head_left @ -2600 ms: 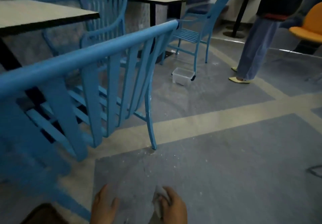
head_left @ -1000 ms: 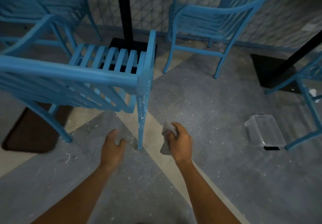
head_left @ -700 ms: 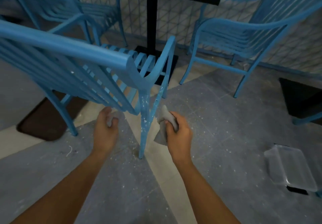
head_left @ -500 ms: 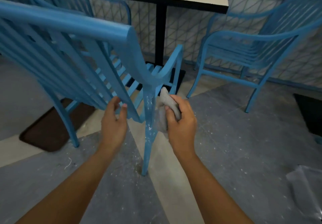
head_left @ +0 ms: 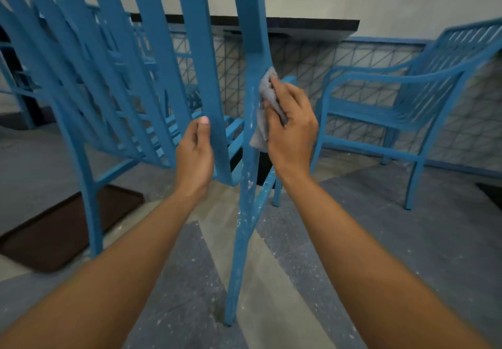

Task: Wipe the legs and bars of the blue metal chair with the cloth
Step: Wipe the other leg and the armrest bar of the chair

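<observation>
Nearest us, the blue chair's rear leg runs almost upright from the speckled grey-and-beige floor, its long axis leaning slightly right toward the top. Our right hand has its grip closed around the grey cloth, pressing it to the leg's right side; our left hand curls its grip around a back slat. Half a second ago both hands sat lower on the frame. Beyond stand a second blue chair, a worktop edge, and a lattice-patterned wall.
</observation>
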Demonstrator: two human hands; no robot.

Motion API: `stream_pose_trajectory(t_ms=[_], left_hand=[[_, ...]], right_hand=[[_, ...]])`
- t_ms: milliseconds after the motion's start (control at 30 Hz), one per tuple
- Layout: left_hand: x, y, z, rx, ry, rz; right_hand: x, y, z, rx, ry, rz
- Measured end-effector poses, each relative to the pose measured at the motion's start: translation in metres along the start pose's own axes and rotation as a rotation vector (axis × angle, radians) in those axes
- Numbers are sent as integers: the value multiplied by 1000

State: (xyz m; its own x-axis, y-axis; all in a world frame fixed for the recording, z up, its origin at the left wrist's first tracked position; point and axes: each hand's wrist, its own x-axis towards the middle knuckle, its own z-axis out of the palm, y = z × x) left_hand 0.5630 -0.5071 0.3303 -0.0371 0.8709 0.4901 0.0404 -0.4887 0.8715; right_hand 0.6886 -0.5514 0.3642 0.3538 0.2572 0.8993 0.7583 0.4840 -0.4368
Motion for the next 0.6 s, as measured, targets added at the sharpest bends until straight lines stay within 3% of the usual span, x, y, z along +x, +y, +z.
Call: stream_pose_trajectory(t_ms=[600], left_hand=[[5,3,-1,-107,-49,-48]], right_hand=[[-14,7,11,44,92,14]])
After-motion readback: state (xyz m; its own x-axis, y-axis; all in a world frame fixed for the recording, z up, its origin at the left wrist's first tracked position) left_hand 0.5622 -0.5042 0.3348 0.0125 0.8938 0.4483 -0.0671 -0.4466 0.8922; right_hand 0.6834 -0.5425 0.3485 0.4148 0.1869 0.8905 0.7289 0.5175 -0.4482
